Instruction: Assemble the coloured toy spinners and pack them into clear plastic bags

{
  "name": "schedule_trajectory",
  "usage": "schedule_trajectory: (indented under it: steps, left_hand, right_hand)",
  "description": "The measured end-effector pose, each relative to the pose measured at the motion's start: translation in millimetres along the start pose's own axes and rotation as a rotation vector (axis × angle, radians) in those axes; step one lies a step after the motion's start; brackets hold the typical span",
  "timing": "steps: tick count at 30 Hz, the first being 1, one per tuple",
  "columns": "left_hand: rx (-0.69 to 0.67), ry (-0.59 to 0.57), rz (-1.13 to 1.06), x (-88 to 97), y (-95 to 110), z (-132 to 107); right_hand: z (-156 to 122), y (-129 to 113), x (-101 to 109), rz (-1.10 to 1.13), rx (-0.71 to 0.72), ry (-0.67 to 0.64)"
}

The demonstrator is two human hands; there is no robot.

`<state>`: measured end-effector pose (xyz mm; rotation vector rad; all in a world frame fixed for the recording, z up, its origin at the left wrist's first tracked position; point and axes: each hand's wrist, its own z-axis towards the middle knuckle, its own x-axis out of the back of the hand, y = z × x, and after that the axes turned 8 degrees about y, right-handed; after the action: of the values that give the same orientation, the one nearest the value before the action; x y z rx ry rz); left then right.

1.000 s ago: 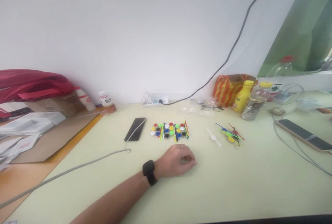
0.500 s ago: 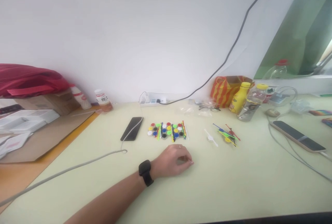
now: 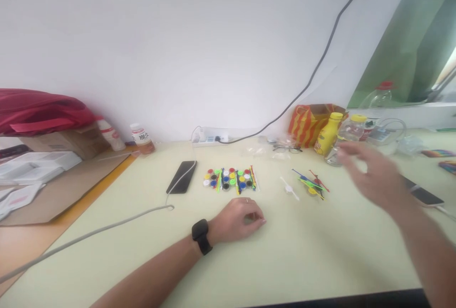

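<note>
My left hand, with a black watch on its wrist, rests on the table with curled fingers. Thumb and fingertips come together, and no object shows between them. In front of it lie rows of small coloured plastic discs and thin coloured plastic strips. My right hand is blurred, raised above the table at the right, thumb and fingers apart and nothing visible in them. To its left are a white piece with a round disc and thin arms and a loose heap of yellow, green, blue and red pieces.
A black phone with a white cable lies left of the discs. Glasses, a striped paper bag and a yellow bottle stand near the wall. Another phone is partly hidden behind my right hand. Cardboard covers the left side.
My right hand has come into view from the right and now hangs over the table, covering part of the phone and the clear bottle. My left hand has stayed in place.
</note>
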<state>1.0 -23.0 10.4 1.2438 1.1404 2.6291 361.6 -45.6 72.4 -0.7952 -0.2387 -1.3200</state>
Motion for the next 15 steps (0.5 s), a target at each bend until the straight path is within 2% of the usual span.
schedule_trajectory:
  steps: [4, 7, 10, 15]
  left_hand:
    - [0.009, 0.003, 0.011, 0.3, 0.7, 0.0]
    - [0.014, 0.014, 0.008, 0.4, 0.9, 0.2]
    - [0.025, 0.025, 0.007, 0.6, 0.7, 0.7]
    - [0.047, 0.062, 0.004, 0.8, -0.4, 0.6]
  right_hand:
    - [-31.6, 26.5, -54.8, -0.036, -0.115, -0.284]
    - [-48.5, 33.9, -85.4, 0.023, -0.077, -0.429]
    - [-55.8, 22.7, -95.5, 0.049, 0.036, -0.504]
    - [-62.5, -5.5, -93.9, 0.126, 0.236, -0.585]
